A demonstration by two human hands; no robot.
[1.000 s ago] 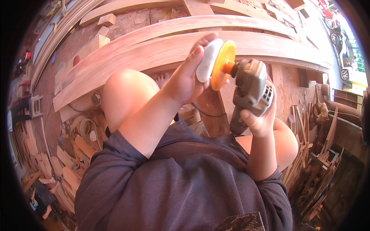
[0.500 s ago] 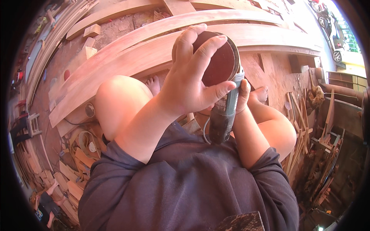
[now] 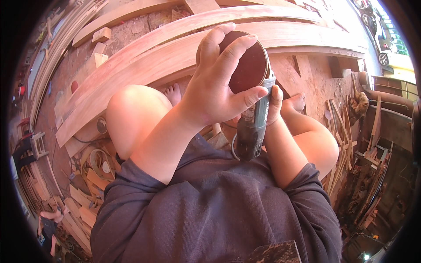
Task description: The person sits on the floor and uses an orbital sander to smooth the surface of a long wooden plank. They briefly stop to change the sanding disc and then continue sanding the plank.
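An angle grinder with a dark green and black body is held up in front of my chest. A round reddish-brown sanding disc is fitted at its far end, with the abrasive face turned up toward me. My left hand spans the disc, its fingertips over the far rim and its thumb reaching to the near side by the grinder's head. Around the grinder's body from the right, my right hand is closed, most of its fingers hidden behind the tool. A thin cord loop shows beside the body's lower end.
Long planed boards lie across the floor beyond my knees. Small wood blocks sit at the far left. Offcuts and a coiled strip lie to my left. Thin sticks are piled at my right. Another person is at lower left.
Both hands and the grinder have shifted slightly up and away from me. The grip on the disc and body looks the same.
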